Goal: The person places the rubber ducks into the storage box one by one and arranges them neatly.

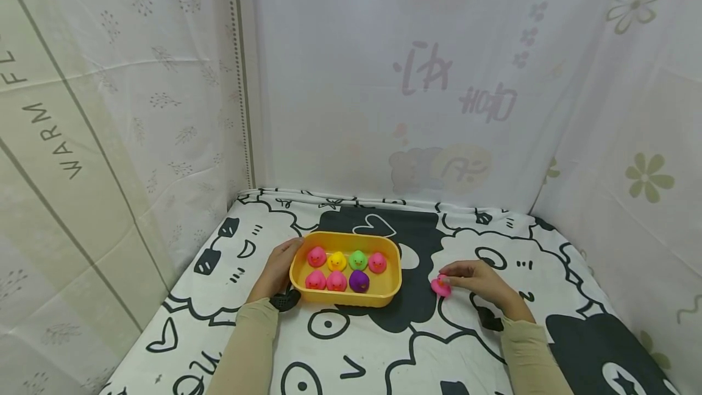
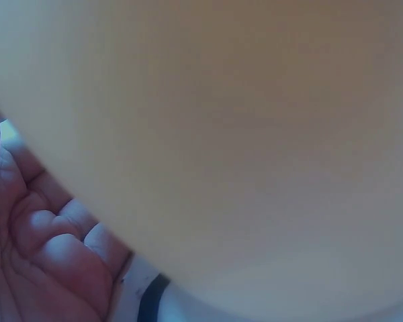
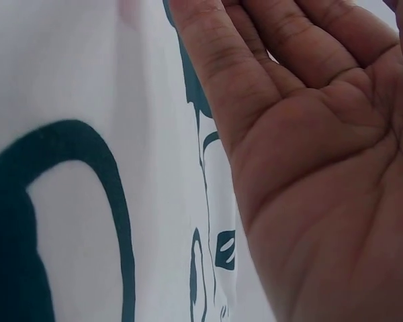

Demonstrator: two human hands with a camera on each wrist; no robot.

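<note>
A yellow rectangular tub (image 1: 345,301) holds several small rubber ducks: pink, yellow (image 1: 337,261), green (image 1: 358,259) and purple (image 1: 359,281). My left hand (image 1: 281,266) grips the tub's left end, fingers at the rim. In the left wrist view the blurred tub wall (image 2: 242,147) covers most of the frame, with part of the left palm (image 2: 47,268) beside it. To the right of the tub, my right hand (image 1: 476,280) pinches a pink rubber duck (image 1: 440,287) low over the cloth. The right wrist view shows the palm (image 3: 329,174), its fingertips cut off at the top.
A white cloth (image 1: 340,364) with black cartoon drawings covers the surface, with a black patch (image 1: 414,316) around the tub. Pale printed curtains (image 1: 351,78) stand at the back and both sides. A black band (image 1: 286,300) shows at the left wrist.
</note>
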